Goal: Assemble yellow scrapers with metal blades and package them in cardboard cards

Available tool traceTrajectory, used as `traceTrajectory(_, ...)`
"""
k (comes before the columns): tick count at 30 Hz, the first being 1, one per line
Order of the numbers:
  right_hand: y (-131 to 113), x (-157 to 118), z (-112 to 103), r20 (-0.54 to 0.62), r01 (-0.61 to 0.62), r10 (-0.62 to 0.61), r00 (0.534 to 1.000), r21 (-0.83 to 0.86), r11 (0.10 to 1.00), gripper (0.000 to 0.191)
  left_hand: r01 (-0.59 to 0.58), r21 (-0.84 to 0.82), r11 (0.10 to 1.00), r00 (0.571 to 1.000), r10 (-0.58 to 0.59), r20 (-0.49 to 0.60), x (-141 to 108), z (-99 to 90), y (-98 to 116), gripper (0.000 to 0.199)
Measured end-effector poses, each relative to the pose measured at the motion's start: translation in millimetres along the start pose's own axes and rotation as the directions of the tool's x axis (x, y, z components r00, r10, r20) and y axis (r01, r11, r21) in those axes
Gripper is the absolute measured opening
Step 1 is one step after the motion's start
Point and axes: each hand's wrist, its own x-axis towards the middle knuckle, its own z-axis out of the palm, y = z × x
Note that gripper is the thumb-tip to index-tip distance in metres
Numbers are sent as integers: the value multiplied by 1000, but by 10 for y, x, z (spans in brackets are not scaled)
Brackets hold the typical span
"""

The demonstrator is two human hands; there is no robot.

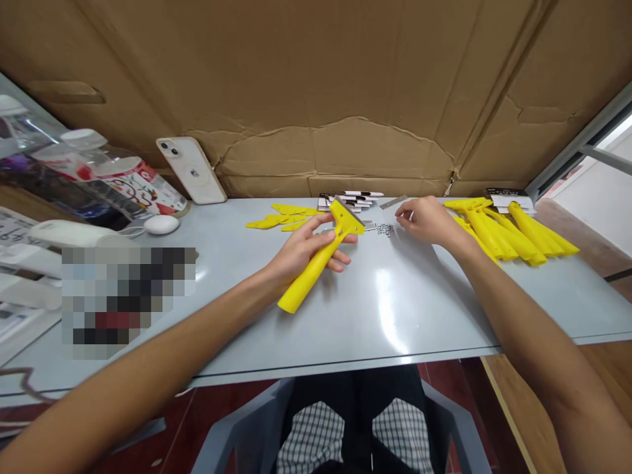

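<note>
A yellow scraper (312, 275) with a wide head lies tilted in my left hand (292, 253), the fingers closed around its neck and its hollow handle end pointing toward me. Over the tabletop to the right, my right hand (423, 220) has its fingers curled together in a pinch; whatever is between the fingertips is too small to make out. Just left of those fingertips is a little pile of metal screws (384, 229). A thin metal blade (394, 203) lies behind the pile. Flat yellow pieces (282, 219) are spread beyond my left hand.
Several yellow scraper handles (498, 234) are heaped at the right. Black-and-white packets (351, 199) lie at the back against a cardboard wall (345, 79). A phone (192, 171), plastic bottles (143, 184) and a white rounded object (161, 224) stand at the left.
</note>
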Motion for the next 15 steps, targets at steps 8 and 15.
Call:
traceTrajectory(8, 4, -28, 124, 130, 16, -11, 991, -34, 999, 22, 173, -216, 961, 985, -164, 60, 99, -34, -214, 69)
traceTrajectory(15, 8, -37, 172, 86, 42, -34, 996, -88, 995, 18, 185, -140, 973, 979, -169, 116, 131, -64, -306, 56)
